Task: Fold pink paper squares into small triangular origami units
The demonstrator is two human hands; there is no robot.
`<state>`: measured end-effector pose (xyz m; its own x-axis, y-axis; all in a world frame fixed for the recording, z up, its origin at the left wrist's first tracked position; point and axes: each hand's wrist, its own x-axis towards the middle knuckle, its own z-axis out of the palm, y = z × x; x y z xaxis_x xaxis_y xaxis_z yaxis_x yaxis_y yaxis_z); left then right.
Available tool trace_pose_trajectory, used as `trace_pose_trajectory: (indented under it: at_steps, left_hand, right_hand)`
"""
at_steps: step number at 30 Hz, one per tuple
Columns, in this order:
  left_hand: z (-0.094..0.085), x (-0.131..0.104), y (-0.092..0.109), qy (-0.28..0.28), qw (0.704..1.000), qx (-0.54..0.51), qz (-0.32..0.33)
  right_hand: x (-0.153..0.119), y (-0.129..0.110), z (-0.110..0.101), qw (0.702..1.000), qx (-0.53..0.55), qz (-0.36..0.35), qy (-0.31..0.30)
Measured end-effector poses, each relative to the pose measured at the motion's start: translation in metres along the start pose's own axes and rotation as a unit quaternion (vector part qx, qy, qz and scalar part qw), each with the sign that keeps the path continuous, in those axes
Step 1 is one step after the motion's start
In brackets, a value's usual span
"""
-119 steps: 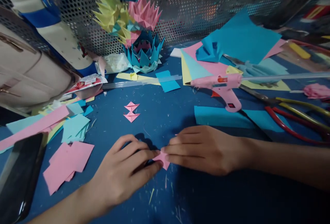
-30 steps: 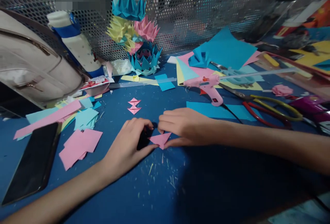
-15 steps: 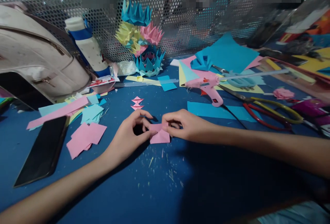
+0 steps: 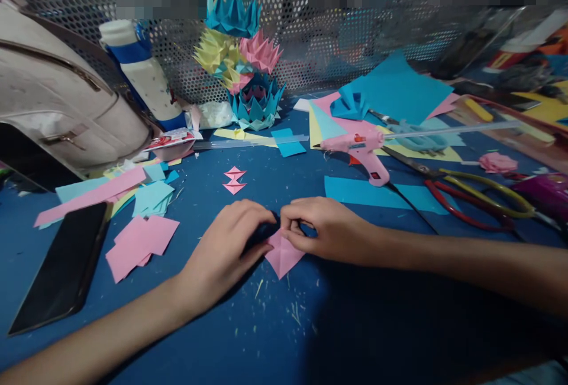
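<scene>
A small square of pink paper (image 4: 282, 261) with crease lines lies on the blue table, one corner pointing toward me. My left hand (image 4: 235, 243) holds its left corner between thumb and fingers. At its upper right, my right hand (image 4: 323, 225) pinches the paper; the far corner is hidden behind the fingers. Beyond my hands lie small folded pink paper pieces (image 4: 234, 180). To the left is a stack of pink paper squares (image 4: 139, 246), with light blue squares (image 4: 153, 197) just behind it.
A phone (image 4: 62, 267) lies at left, near a bag (image 4: 66, 89) and a bottle (image 4: 142, 77). Folded paper flowers (image 4: 257, 104) stand at the back. To the right are a pink glue gun (image 4: 366, 147) with its cord, scissors (image 4: 479, 199) and blue paper sheets (image 4: 399, 89).
The pink paper has turned from edge-on to corner toward me and looks opened out. Both hands have shifted slightly nearer to me, and the view has moved a little.
</scene>
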<state>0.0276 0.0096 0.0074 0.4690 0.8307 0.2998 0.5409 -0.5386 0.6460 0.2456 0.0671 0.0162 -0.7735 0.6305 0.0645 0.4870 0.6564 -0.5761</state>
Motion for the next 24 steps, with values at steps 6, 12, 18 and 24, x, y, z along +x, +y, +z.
trace_pose_trajectory:
  at_steps: [6, 12, 18, 24]
  left_hand:
    - [0.004, -0.020, 0.010, -0.035, 0.937, 0.256, 0.236]
    - [0.009, -0.026, 0.009, -0.037, 0.926, 0.300, 0.224]
    - [0.010, -0.027, 0.004, -0.034, 0.932, 0.306, 0.192]
    - [0.009, -0.026, 0.002, -0.038, 0.939, 0.284, 0.191]
  right_hand:
    - [-0.001, 0.006, -0.002, 1.000, -0.012, 0.021, 0.000]
    - [-0.005, 0.012, 0.000, 0.999, -0.042, -0.011, 0.030]
    - [-0.007, 0.021, 0.004, 0.975, -0.101, -0.167, 0.110]
    - [-0.005, 0.028, -0.002, 0.960, -0.091, -0.249, 0.093]
